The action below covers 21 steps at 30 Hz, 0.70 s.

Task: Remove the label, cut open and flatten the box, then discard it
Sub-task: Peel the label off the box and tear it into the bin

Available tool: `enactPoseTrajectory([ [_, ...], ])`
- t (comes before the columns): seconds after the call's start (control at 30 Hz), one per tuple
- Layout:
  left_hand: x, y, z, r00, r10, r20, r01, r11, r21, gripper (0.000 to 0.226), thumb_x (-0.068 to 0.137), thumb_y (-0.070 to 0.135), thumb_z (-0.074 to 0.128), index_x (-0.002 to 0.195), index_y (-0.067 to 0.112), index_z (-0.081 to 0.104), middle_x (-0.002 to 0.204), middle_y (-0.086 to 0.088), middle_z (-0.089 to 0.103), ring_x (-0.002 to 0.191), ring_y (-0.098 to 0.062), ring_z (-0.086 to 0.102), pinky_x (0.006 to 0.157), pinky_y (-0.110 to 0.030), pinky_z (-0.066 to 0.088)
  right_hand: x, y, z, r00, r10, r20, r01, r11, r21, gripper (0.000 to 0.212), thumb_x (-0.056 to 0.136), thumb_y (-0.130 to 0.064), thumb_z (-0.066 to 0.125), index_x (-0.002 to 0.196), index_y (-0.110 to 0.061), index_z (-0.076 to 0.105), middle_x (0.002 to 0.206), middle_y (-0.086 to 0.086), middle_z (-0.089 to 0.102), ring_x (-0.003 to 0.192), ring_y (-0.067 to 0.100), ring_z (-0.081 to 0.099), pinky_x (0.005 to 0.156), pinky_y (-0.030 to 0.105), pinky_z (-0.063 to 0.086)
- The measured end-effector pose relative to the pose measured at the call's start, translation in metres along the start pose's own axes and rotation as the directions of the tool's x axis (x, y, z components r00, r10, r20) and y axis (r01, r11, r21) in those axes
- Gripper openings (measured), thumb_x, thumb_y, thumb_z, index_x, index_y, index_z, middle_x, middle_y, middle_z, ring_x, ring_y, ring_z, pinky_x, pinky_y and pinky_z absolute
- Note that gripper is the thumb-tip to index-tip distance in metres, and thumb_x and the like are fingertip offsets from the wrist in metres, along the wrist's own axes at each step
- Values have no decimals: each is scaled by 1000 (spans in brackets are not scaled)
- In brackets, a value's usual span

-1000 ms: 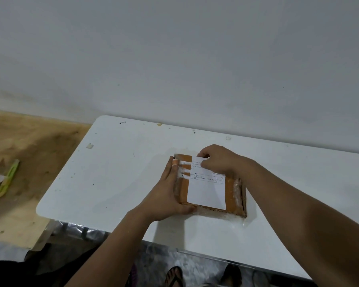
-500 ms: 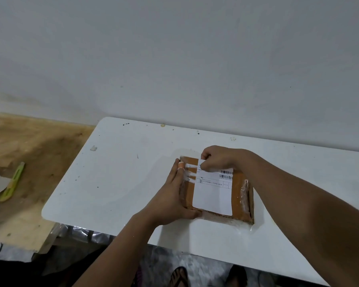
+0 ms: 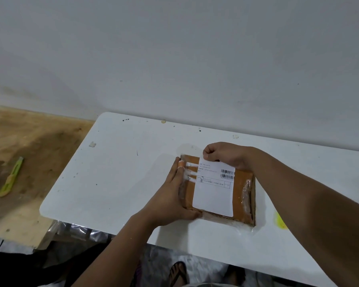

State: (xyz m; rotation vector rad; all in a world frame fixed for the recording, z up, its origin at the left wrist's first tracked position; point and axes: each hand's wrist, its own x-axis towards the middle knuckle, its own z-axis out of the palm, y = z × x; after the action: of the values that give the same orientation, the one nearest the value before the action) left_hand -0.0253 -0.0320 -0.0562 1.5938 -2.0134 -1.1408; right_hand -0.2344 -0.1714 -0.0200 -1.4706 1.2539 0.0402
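Observation:
A flat brown cardboard box wrapped in clear tape lies on the white table. A white shipping label with barcodes covers its top. My left hand lies along the box's left side, fingers straight against the edge and thumb under the near corner. My right hand is at the box's far edge and pinches the label's top left corner, which is lifted slightly.
A yellow-green utility knife lies on the wooden surface to the left of the table. A grey wall runs behind the table. A small yellow mark sits on the table to the right of the box. Sandalled feet show below the near edge.
My right hand has moved back along the far edge, uncovering the barcodes, and now pinches the label's corner. My left hand stays against the box's left side.

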Motion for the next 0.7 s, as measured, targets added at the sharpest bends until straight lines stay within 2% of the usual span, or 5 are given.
enactPoseTrajectory([
  [0.2, -1, 0, 1, 1000, 10, -15, -9, 1000, 12, 144, 63, 58, 85, 151, 34, -26, 154, 29, -32, 136, 20, -22, 108, -10, 13, -9, 0, 11, 982, -145, -118, 140, 989, -49, 17, 102, -28, 45, 88, -24, 53, 89, 0, 60, 79, 18, 52, 67, 29, 39],
  [0.4, -2, 3, 0, 1000, -1, -16, 0, 1000, -21, 141, 62, 60, 83, 151, 37, -24, 155, 31, -29, 142, 14, -18, 114, -18, 16, -13, 9, 16, 919, -257, -300, 249, 966, -66, 9, 97, -29, 56, 103, -23, 58, 88, -6, 61, 79, 16, 59, 64, 28, 47],
  [0.5, -2, 3, -1, 1000, 7, -17, -7, 1000, -10, 140, 63, 63, 81, 151, 37, -24, 155, 30, -29, 143, 12, -18, 116, -21, 16, -21, 10, 9, 951, -187, -246, 128, 963, -236, 33, 95, -38, 57, 126, -26, 55, 103, -8, 63, 94, 14, 62, 74, 28, 46],
  [0.57, -2, 3, -1, 1000, 8, -22, -8, 1000, -7, 140, 63, 61, 82, 151, 36, -24, 155, 30, -29, 141, 16, -18, 113, -18, 16, -24, 8, 4, 972, -112, -207, 53, 960, -274, 30, 96, -39, 56, 116, -20, 67, 102, -8, 68, 95, 17, 65, 73, 29, 47],
  [0.7, -3, 4, -1, 999, 23, -30, -23, 1000, -6, 140, 63, 60, 83, 151, 36, -24, 156, 30, -28, 140, 16, -19, 112, -17, 16, -24, 4, 1, 970, 16, -241, -17, 1000, 0, 17, 90, -31, 68, 98, -17, 75, 93, -2, 74, 88, 17, 70, 71, 27, 54],
])
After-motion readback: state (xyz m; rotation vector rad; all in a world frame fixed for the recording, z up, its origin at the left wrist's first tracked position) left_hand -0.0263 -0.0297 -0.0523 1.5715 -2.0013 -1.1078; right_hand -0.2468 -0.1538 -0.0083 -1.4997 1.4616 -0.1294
